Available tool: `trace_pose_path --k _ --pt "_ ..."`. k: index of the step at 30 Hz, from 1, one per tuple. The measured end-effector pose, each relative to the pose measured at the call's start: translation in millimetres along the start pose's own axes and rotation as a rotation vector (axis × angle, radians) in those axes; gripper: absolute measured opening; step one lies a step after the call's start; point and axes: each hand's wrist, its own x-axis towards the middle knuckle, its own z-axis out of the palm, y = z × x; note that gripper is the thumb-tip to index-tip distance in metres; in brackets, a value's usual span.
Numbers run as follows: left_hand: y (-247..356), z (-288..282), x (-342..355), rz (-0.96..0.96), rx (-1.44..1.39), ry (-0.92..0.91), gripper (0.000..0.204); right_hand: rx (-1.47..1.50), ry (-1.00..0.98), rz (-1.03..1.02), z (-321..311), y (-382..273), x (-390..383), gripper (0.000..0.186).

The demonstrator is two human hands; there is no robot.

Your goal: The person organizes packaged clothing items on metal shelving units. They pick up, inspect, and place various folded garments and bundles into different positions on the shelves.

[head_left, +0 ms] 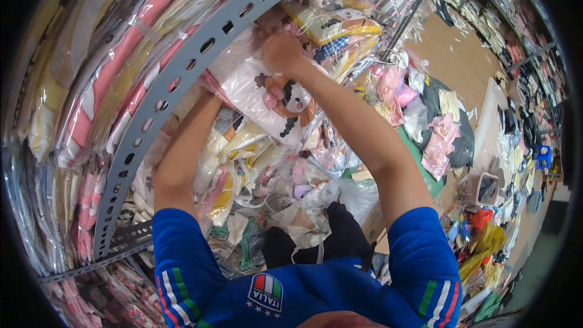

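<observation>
A bagged white garment (243, 76) with a cartoon face and a pink bow lies over other bagged clothes beside the shelf upright. My right hand (280, 51) is on its upper part, smeared by motion, so its grip is unclear. My left hand (211, 96) reaches beneath the left edge of the same package, its fingers hidden. Just above, more yellow-trimmed packages (337, 24) are stacked, and below it yellow and checked bagged clothes (243, 158) lie in a loose heap.
A perforated grey metal upright (130, 149) curves along my left, with bagged garments (73, 103) behind it. To the right, loose packages (440, 146) lie on brown floor covering (455, 54). A basket (480, 188), a blue stool (543, 157) and further laden shelves (540, 73) stand at the right.
</observation>
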Motion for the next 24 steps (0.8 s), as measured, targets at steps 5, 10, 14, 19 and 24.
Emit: trace_pose_path --k 5,10,14,19,24 --pt "-3 6 -11 -0.037 -0.023 0.001 0.044 0.514 0.498 -0.404 -32 -90 -71 0.037" --pt "-1 -5 1 -0.036 -0.027 -0.003 0.043 0.07 0.301 -0.264 -4 -87 -63 0.038" --pt "0 -4 -1 -0.065 -0.068 -0.002 0.042 0.003 0.281 -0.231 11 -67 -53 0.035" --pt "-3 -18 -20 -0.086 -0.025 0.106 0.037 -0.135 0.237 -0.078 24 -32 -35 0.035" --pt "-7 -31 -26 -0.098 -0.061 0.11 0.037 0.068 -0.034 -0.107 63 -54 -4 0.056"
